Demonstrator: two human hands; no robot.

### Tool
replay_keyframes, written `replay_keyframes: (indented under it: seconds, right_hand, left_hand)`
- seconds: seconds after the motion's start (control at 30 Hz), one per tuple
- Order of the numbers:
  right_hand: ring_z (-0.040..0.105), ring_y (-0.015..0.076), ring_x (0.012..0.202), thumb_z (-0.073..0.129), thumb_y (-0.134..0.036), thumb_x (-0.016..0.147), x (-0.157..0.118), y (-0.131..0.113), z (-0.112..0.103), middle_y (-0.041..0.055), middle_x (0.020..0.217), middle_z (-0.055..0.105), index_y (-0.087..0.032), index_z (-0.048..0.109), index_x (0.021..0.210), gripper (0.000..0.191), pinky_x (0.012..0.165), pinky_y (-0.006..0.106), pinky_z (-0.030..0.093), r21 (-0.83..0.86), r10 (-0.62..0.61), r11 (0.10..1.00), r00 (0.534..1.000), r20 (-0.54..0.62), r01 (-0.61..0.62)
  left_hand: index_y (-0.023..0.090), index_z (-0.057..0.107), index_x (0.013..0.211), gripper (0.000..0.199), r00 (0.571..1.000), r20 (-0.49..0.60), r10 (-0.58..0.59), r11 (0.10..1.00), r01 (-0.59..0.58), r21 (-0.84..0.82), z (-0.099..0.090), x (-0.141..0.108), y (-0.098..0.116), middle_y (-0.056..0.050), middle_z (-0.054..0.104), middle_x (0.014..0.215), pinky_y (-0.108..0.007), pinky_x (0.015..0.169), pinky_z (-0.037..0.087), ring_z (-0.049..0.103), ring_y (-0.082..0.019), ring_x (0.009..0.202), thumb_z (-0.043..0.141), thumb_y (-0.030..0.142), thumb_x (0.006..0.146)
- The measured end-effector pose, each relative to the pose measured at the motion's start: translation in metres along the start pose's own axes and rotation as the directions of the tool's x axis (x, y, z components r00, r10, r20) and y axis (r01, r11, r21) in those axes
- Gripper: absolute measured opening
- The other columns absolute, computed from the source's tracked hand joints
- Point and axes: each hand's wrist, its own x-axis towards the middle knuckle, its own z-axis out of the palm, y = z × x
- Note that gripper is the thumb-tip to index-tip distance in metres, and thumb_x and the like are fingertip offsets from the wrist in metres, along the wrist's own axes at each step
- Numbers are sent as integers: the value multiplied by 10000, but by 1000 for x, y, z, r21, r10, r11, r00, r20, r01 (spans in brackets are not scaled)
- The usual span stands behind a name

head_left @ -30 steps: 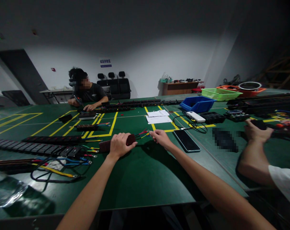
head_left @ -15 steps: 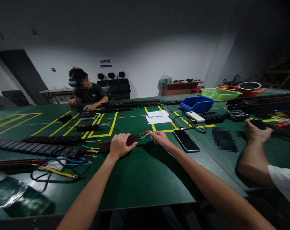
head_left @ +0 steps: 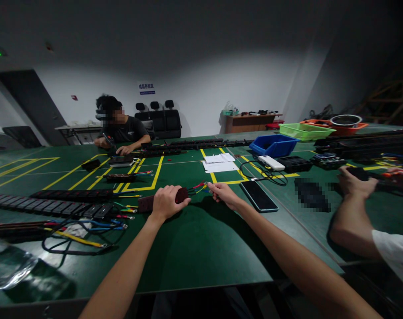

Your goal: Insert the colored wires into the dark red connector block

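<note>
My left hand [head_left: 168, 203] is wrapped over a dark reddish-brown block-like housing [head_left: 146, 204] on the green table [head_left: 201, 252]. Out of the housing's right end come several coloured wires [head_left: 198, 188], red, yellow-green and blue among them, tipped with metal ring terminals. My right hand [head_left: 223, 194] pinches the wires near those tips, and its fingers partly hide them. To the left lie long black segmented strips [head_left: 51, 206] with their own coloured leads. Just right of my right hand lies a phone [head_left: 259, 196], screen up.
A clear plastic bottle [head_left: 11, 266] lies front left, near a loop of black cable. Papers [head_left: 220, 163], a white power bank [head_left: 271, 162] and a blue bin [head_left: 274, 145] are further back. Co-workers sit across the table and at right, one gripping a black part [head_left: 359, 173].
</note>
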Motion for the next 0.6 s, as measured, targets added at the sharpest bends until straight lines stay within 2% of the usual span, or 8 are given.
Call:
replay_keyframes:
  seconds: [0.33, 0.6]
  right_hand:
    - [459, 83, 471, 644, -741, 760, 1, 1, 0, -26, 530, 506, -167, 593, 736, 577, 418, 192, 356, 18, -3, 1000, 1000, -6, 3]
    - [457, 79, 469, 637, -736, 775, 1, -1, 0, -26, 549, 485, -169, 564, 704, 576, 407, 188, 350, 95, 55, 994, 998, -23, -53]
  left_hand:
    - [169, 658, 1068, 562, 1000, -8, -3, 1000, 3, 2, 1, 0, 0, -92, 685, 914, -385, 731, 419, 617, -264, 853, 492, 676, 894]
    - [176, 664, 1072, 552, 1000, -1, 5, 1000, -5, -15, 1, 0, 1, -95, 690, 921, -381, 742, 424, 620, -265, 863, 500, 670, 888]
